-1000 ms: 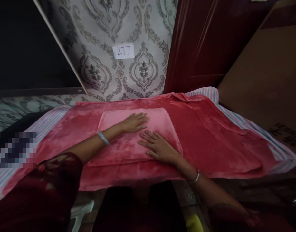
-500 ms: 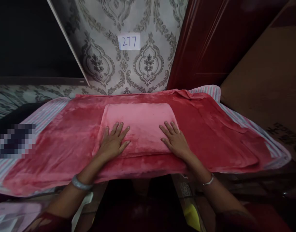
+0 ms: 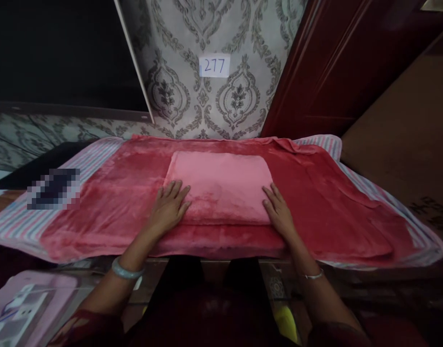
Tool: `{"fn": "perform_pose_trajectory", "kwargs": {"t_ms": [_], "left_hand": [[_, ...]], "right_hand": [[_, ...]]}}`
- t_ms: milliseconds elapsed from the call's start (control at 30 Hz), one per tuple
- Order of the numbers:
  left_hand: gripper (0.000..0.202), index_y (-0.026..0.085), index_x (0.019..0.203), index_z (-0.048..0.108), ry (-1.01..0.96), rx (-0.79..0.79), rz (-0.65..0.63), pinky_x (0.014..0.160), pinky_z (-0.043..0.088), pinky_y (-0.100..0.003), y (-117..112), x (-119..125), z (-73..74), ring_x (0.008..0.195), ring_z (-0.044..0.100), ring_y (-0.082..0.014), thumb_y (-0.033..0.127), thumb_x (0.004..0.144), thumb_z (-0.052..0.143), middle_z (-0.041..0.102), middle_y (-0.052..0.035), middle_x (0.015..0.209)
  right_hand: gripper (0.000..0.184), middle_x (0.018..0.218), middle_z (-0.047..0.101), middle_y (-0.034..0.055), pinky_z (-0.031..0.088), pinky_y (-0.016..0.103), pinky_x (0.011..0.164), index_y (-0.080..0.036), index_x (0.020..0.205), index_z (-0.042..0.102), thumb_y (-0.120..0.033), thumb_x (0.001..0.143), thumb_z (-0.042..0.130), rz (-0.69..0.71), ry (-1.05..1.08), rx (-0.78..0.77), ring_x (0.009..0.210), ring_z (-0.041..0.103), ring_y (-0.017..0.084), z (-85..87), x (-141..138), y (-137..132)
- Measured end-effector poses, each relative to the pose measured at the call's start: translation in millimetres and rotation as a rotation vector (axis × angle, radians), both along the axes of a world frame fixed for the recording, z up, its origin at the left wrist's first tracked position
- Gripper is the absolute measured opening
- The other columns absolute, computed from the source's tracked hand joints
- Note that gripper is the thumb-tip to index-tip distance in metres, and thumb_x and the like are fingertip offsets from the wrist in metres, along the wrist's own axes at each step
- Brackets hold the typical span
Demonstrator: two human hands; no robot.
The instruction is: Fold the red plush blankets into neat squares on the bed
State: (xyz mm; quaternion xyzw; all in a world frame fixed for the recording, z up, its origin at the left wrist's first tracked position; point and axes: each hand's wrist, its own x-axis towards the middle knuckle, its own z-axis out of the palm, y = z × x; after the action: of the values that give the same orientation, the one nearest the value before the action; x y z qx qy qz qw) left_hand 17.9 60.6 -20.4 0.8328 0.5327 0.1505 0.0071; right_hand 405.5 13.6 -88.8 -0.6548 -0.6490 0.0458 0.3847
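A folded pink plush cloth lies flat in the middle of a larger red plush blanket. My left hand rests palm down on its left edge, fingers stretched out and a little apart. Over the right edge of the folded cloth lies my right hand, also flat with its fingers spread. Neither hand grips anything. The near edge of the folded cloth shows between the two wrists.
Under the blanket, a striped sheet shows at both ends. Behind stand a dark screen, a patterned wall with a paper label, and a dark red door. A cardboard box is at the right, a pink stool-like object at lower left.
My view has shifted a little left. Both hands have slid toward the outer edges of the folded cloth, the right hand more plainly, and stay flat on it.
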Motion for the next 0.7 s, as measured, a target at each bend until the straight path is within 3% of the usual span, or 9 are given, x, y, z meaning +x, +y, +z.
{"fn": "perform_pose_trajectory", "kwargs": {"t_ms": [133,233,333,533,700], "left_hand": [[0.06,0.016,0.149,0.052,-0.303,-0.045,0.103,0.125,0.026,-0.057,-11,-31,-13.8,0.153,0.033,-0.0332,0.047,0.099,0.043,0.038,-0.0164,0.164],[0.063,0.015,0.147,0.053,-0.63,-0.123,0.203,0.121,0.037,-0.051,-9,-47,-19.5,0.144,0.048,-0.0318,0.05,0.095,0.049,0.054,-0.0161,0.153],[0.075,0.014,0.151,0.049,-0.892,-0.277,0.315,0.106,0.052,-0.05,1,-54,-16.1,0.121,0.066,-0.0327,0.051,0.087,0.065,0.069,-0.0167,0.131],[0.092,0.015,0.157,0.037,-1.121,-0.462,0.385,0.082,0.061,-0.039,14,-50,-1.4,0.087,0.074,-0.0249,0.04,0.08,0.081,0.075,-0.0111,0.101],[0.091,0.016,0.154,0.043,-1.252,-0.535,0.354,0.089,0.061,-0.04,7,-44,5.8,0.097,0.075,-0.0279,0.042,0.077,0.083,0.076,-0.0149,0.114]], "right_hand": [[0.07,0.152,0.056,0.0148,0.039,0.054,0.118,-0.018,0.152,0.051,-0.062,0.099,0.035,-0.125,0.113,0.012,0.142,0.05,0.031,-6.3,3,-5],[0.072,0.146,0.06,0.0186,0.04,0.058,0.114,-0.015,0.15,0.052,-0.062,0.098,0.034,-0.215,0.046,0.033,0.135,0.055,0.035,-4.5,-2,-6],[0.075,0.144,0.061,0.0216,0.044,0.058,0.11,-0.012,0.15,0.051,-0.062,0.097,0.036,-0.262,0.038,0.023,0.127,0.06,0.038,-0.6,-6,-8],[0.078,0.143,0.061,0.0186,0.044,0.054,0.111,-0.015,0.15,0.051,-0.067,0.092,0.045,-0.215,0.208,0.002,0.129,0.059,0.036,8.8,-2,-12],[0.082,0.148,0.058,0.0158,0.037,0.056,0.117,-0.018,0.148,0.054,-0.068,0.084,0.06,-0.155,0.391,-0.049,0.138,0.051,0.036,15.4,9,-6]]}}
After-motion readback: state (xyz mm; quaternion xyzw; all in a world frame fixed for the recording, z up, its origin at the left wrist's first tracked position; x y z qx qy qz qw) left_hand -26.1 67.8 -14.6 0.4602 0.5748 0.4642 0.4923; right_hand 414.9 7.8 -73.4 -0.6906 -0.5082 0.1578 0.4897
